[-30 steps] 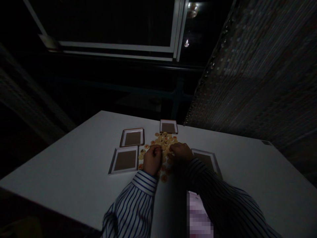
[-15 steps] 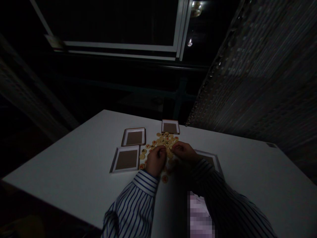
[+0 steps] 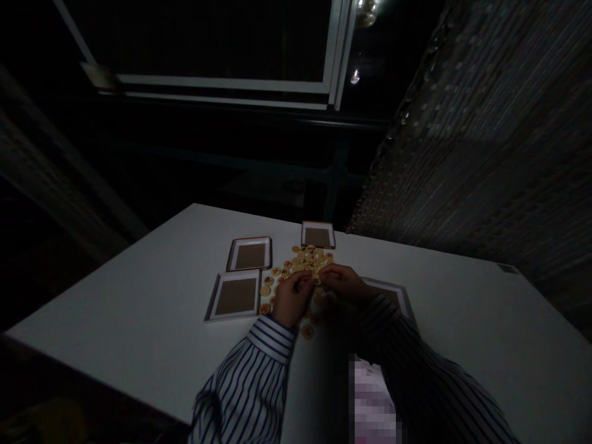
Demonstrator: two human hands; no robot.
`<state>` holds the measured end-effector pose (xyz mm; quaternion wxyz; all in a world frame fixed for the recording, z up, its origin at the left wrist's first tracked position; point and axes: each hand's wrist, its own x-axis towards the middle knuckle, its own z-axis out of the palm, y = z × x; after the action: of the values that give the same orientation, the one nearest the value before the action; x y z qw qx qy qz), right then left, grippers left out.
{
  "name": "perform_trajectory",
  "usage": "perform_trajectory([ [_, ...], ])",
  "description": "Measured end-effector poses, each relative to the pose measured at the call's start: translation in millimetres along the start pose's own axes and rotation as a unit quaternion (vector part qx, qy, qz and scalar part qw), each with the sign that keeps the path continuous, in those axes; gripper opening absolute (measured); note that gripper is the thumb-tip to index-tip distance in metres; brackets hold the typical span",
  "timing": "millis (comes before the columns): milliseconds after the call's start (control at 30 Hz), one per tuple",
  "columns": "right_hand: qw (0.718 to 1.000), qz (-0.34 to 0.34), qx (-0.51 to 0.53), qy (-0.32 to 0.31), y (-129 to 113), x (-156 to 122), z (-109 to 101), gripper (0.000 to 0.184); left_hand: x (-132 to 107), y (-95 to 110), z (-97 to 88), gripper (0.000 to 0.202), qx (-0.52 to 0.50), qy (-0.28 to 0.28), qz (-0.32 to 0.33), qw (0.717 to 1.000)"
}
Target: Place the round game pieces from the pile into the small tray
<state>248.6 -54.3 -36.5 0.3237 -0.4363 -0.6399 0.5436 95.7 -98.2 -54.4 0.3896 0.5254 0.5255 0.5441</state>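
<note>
A loose heap of round, pale wooden Chinese chess pieces (image 3: 303,261) with red or black characters lies mid-table, some face down. Over its near side my left hand (image 3: 292,297) is closed, thumb and fingers bent together. My right hand (image 3: 346,283) faces it from the right, fingers closed in a pinch. Between the fingertips of both hands shows one Chinese chess piece (image 3: 317,280) with a black character, its face turned up. Both palms are hidden, and the dim light blurs the fingertips. One red-marked piece (image 3: 308,332) lies apart, nearer to me.
On the white table (image 3: 152,296) an open shallow box (image 3: 256,295) and a brown-rimmed box part (image 3: 269,253) lie left of the pieces. Another small box part (image 3: 332,235) sits behind them. A larger tray (image 3: 404,297) is partly under my right arm. A bead curtain (image 3: 444,172) hangs at right.
My fingertips have come closer together, and a piece with a black character now shows between them. The heap and boxes stay in place.
</note>
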Motion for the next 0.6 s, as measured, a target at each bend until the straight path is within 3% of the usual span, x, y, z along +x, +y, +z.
perform_trajectory([
  [333, 0.999, -0.004, -0.039, -0.008, -14.6, -4.7, -1.8, 0.029, 2.0, -2.8, -0.2, 0.027, -0.093, -0.004, -0.041, 0.995],
  [600, 0.998, -0.036, -0.042, 0.023, -25.7, -15.0, -18.2, 0.030, 1.0, -2.1, -1.6, 0.030, -0.139, -0.006, -0.077, 0.987],
])
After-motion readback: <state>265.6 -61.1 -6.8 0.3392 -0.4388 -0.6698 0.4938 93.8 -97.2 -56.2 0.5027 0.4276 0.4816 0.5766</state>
